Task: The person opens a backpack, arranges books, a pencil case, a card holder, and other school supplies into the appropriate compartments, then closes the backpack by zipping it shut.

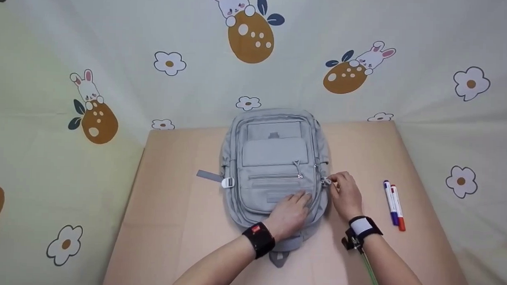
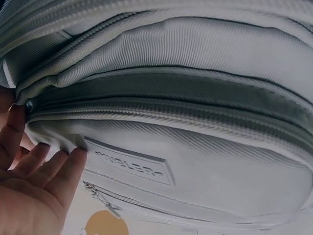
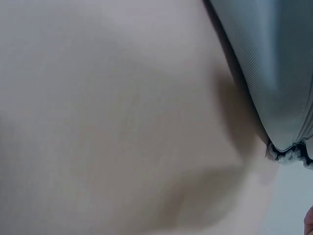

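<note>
Backpack (image 1: 274, 153), grey, lying front side up on a tan table (image 1: 171, 203), roughly mid-table, its top end at the far edge. A pale cloth (image 1: 131, 32) printed with rabbits, brown eggs and daisies hangs on the left, back and right of the table.

Surroundings, left to right: a loose grey strap (image 1: 209, 176) sticks out from the bag's left edge, beside a pale buckle (image 1: 227, 182); a name patch (image 2: 132, 160) shows on the front panel in the left wrist view; two markers, one blue (image 1: 389, 202) and one red (image 1: 398, 207), lie side by side on the table, apart from the bag and the right hand (image 1: 346, 195).

Hands: the left hand (image 1: 288, 214) reaches across the bag's lower front, fingers extended, tips against the fabric; its thumb's hold cannot be told. The right hand, beside the bag's right edge, pinches a small tab (image 1: 324, 181) between thumb and fingertip
</note>
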`<state>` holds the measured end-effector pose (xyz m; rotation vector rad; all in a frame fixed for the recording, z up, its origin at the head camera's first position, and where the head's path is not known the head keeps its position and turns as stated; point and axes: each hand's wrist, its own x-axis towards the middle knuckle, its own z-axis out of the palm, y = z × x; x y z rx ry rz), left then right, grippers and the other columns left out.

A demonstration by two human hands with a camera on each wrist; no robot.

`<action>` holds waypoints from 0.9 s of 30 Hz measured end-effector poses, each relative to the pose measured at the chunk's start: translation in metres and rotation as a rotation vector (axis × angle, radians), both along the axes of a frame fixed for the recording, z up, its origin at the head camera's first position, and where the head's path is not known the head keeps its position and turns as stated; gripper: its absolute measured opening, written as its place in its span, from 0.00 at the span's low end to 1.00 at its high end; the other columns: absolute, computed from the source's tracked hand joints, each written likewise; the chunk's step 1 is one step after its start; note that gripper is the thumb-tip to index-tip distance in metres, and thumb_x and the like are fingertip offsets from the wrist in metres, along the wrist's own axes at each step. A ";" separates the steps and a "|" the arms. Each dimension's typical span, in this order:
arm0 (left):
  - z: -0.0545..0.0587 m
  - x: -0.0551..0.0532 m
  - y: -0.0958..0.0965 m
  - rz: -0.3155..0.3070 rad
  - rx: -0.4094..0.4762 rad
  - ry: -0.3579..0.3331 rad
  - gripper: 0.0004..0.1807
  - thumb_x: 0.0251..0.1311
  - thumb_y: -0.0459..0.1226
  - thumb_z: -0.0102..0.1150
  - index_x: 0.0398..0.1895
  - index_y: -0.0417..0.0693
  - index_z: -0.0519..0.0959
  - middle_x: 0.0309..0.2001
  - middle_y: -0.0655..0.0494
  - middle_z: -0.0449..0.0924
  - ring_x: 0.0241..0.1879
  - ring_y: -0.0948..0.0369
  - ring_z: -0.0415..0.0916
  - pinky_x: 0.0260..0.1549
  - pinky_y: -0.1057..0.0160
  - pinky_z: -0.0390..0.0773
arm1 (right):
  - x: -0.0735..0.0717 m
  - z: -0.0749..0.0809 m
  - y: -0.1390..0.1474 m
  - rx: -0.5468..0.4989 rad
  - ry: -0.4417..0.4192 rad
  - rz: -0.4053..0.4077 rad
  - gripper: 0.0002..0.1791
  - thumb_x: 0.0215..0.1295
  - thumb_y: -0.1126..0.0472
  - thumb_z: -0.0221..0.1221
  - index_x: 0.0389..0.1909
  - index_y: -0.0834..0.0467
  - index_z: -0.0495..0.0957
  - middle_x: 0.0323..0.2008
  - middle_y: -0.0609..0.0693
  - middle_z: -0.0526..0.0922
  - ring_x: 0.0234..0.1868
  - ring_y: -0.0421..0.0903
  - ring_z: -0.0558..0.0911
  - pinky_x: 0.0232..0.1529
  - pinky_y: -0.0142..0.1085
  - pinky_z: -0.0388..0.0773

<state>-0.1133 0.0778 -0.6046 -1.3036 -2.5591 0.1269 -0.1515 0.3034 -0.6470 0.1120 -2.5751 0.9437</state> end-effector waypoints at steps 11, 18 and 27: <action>-0.001 0.001 -0.001 -0.004 0.034 -0.013 0.13 0.66 0.40 0.57 0.47 0.45 0.87 0.64 0.49 0.76 0.64 0.51 0.74 0.58 0.57 0.77 | -0.013 -0.003 -0.002 -0.075 -0.083 -0.033 0.05 0.66 0.70 0.63 0.41 0.63 0.83 0.41 0.54 0.80 0.40 0.51 0.77 0.41 0.44 0.74; 0.001 0.000 0.001 0.015 0.040 -0.055 0.15 0.67 0.40 0.57 0.50 0.43 0.86 0.64 0.49 0.76 0.64 0.51 0.74 0.58 0.56 0.77 | -0.018 -0.004 -0.003 -0.093 -0.104 -0.047 0.05 0.66 0.68 0.63 0.42 0.62 0.83 0.39 0.54 0.79 0.40 0.52 0.75 0.41 0.44 0.72; 0.002 -0.001 -0.005 0.034 0.082 -0.140 0.14 0.64 0.40 0.60 0.46 0.42 0.85 0.65 0.49 0.75 0.66 0.51 0.72 0.61 0.56 0.74 | -0.012 0.003 0.001 0.004 0.048 0.044 0.04 0.64 0.70 0.64 0.38 0.62 0.83 0.39 0.54 0.79 0.39 0.52 0.77 0.40 0.45 0.75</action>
